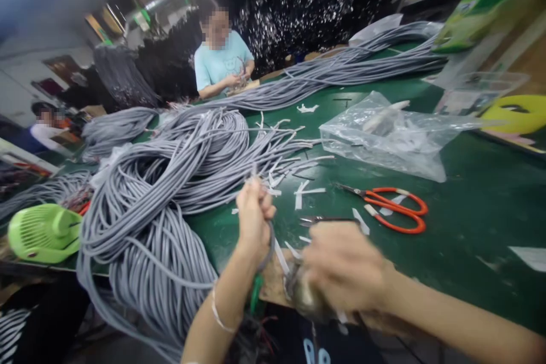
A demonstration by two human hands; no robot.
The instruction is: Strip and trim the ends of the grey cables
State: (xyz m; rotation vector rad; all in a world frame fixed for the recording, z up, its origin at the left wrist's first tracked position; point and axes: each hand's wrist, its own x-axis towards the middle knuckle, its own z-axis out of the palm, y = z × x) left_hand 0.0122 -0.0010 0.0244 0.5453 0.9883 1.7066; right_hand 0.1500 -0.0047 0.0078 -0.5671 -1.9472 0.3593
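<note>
My left hand (255,216) is closed around a grey cable (268,247), whose pale tip pokes up above the fingers. My right hand (343,264) is smeared by motion, so its fingers do not show clearly. It is over or beside a rounded, dull metal object (309,296) at the table's near edge; whether it touches it I cannot tell. Beyond that hand lies a dark pointed tool (313,220), partly hidden by it. Scissors with red handles (420,205) rest on the green table (473,210) to the right. White strips (300,194) are scattered between the hands and the cables.
Large coils of grey cable (157,182) cover the left side, and more cable (324,77) runs along the back. A clear plastic bag (409,148) lies at the right. A green fan (40,233) stands far left. A co-worker in light blue (230,65) sits opposite.
</note>
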